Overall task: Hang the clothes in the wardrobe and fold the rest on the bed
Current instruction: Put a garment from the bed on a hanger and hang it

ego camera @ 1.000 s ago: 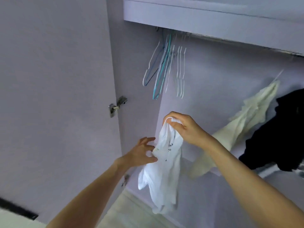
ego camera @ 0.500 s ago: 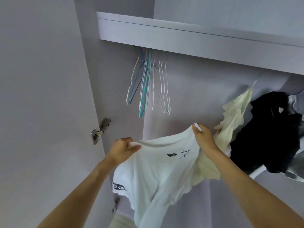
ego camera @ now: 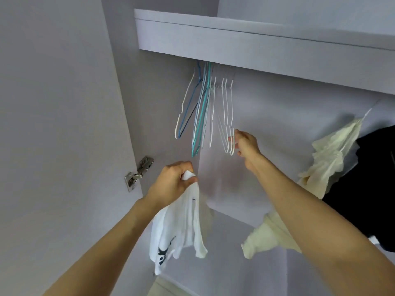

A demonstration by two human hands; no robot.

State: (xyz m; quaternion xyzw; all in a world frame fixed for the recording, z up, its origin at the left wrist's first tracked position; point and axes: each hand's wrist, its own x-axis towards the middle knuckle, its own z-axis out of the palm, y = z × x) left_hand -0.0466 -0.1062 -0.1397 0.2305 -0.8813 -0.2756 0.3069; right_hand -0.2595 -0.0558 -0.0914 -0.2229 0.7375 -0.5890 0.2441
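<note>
Two garments already hang in the wardrobe: a cream top [ego camera: 329, 154] and a black one [ego camera: 372, 184] beside it at the right. The left hand [ego camera: 171, 184] grips a bunched white T-shirt [ego camera: 179, 227], which dangles below it, not yet hung. The right hand [ego camera: 243, 144] closes its fingers on a white hanger [ego camera: 229, 124] among the empty hangers. The bed is out of sight, so I can't judge the folding.
</note>
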